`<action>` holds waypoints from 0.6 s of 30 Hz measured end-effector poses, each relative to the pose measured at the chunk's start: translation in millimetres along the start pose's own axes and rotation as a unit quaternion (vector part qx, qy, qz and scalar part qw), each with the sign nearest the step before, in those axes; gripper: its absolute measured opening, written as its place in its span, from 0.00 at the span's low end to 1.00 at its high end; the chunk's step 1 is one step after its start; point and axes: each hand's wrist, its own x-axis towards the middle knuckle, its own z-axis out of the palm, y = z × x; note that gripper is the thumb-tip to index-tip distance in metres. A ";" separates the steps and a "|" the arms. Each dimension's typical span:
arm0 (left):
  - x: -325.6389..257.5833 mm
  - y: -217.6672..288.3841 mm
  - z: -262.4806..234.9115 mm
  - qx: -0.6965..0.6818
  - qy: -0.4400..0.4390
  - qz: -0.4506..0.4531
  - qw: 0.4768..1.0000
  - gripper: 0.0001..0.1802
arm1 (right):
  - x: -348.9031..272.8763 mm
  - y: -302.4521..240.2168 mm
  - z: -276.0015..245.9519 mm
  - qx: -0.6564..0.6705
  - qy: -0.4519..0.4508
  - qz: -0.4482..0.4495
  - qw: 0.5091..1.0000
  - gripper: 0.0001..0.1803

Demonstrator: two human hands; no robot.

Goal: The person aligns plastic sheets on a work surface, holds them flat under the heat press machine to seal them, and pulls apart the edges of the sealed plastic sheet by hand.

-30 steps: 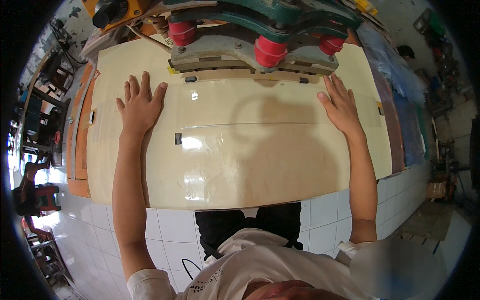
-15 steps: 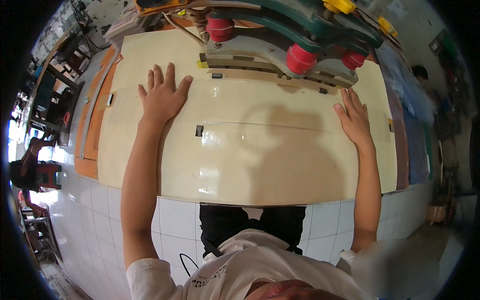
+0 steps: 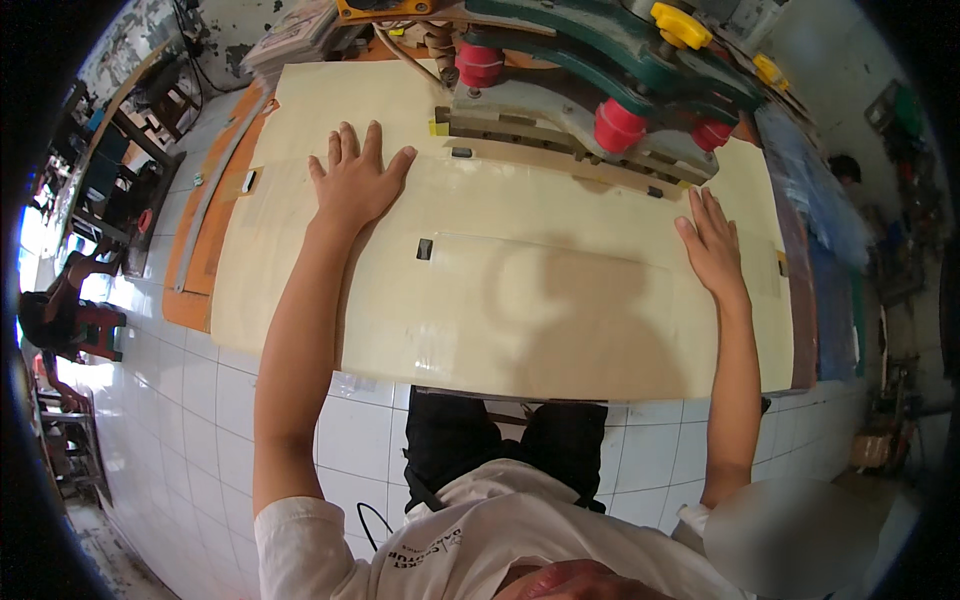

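The person is leaning over a wide cream sheet [image 3: 540, 300] lying flat on the surface, its far edge tucked under a green machine [image 3: 600, 70] with red rollers [image 3: 620, 125]. The left hand [image 3: 355, 185] is pressing down on the sheet's far left part, fingers spread and flat. The right hand [image 3: 712, 245] is resting palm-down near the right edge, fingers loosely together. Nothing is being pinched. The sheet looks thin, stiff-ish and glossy, probably light but floppy across its span, and slippery; flat palms well apart seem the safest hold.
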 end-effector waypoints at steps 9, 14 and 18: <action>4.0 -0.8 5.4 -0.009 0.016 0.003 1.000 0.46 | 8.3 6.9 6.8 -0.007 0.008 -0.002 1.000 0.39; 6.3 -1.8 8.4 -0.006 0.026 0.003 1.000 0.47 | 8.3 6.5 6.0 -0.002 0.007 -0.004 1.000 0.39; 5.9 -4.1 15.0 0.004 0.043 0.010 0.999 0.46 | 6.4 7.8 8.7 0.001 -0.002 0.006 1.000 0.39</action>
